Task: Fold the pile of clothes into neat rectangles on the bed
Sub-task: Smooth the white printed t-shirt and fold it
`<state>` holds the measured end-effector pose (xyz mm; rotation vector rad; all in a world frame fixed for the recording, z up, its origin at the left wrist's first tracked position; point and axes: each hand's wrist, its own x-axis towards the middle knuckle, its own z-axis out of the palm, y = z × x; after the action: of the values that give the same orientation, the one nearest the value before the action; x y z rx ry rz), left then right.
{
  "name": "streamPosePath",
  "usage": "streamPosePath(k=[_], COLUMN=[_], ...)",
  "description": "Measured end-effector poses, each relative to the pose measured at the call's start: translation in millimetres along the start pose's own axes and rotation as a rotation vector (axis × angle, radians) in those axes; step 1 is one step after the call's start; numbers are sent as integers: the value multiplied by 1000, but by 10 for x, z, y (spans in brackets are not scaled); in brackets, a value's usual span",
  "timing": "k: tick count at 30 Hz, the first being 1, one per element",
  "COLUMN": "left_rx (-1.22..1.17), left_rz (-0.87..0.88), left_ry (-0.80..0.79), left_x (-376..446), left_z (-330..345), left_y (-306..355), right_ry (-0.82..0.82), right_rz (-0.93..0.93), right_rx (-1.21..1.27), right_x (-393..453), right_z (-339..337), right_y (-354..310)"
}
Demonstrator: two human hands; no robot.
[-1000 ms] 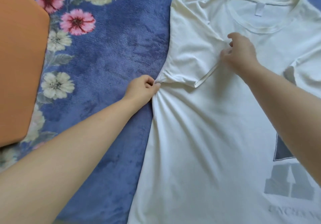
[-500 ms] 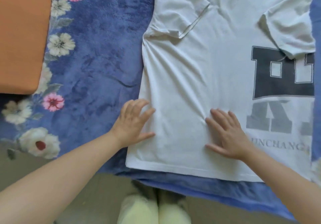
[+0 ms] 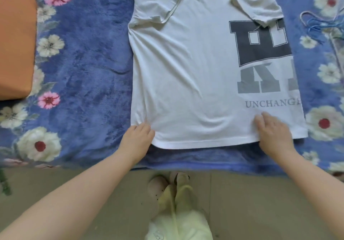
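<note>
- The white T-shirt [image 3: 186, 72] lies flat on the bed [image 3: 83, 72], sleeves folded in, long axis running straight away from me, hem nearest.
- My left hand [image 3: 136, 141] takes the hem's left corner; whether that grip pinches cloth I cannot tell.
- My right hand [image 3: 273, 133] rests spread on the hem, short of the right corner.
- Both sit equally near, so I judge the hem goes up toward the collar.

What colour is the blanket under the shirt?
Blue with white and pink flowers, seen in the head view: blanket under the white shirt.
</note>
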<state>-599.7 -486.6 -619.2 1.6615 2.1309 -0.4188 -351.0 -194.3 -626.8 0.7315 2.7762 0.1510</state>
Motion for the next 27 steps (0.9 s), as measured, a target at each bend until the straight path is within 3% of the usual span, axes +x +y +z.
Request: streamPosePath(k=[2,6,11,16,21,24,27], left_rx=[-77,-62,-200,-357,-101,-14,29], left_rz=[-69,-283,-347,-292,-183,-189,-210], left_ry=[91,-37,-252,-609,-987,-1080,-1072], left_x=[98,210,178,83,-5,-18,-47], left_z=[-153,-288,-391,-639,-983,-1053,-1100], left_y=[-43,-45,-69,-116,-87,-62,-101], right_ry=[-21,-88,-457,-841,-1224,-1353,-1361], right_rz=[106,200,188,158,62,-52,-25], right_rx=[23,39,-34,73,-135,-360,-353], right_x=[23,107,175,187,188,94,57], right_z=[-37,-205,-474,-654,-865,-936,-896], right_y=[204,424,515,449,217,85,83])
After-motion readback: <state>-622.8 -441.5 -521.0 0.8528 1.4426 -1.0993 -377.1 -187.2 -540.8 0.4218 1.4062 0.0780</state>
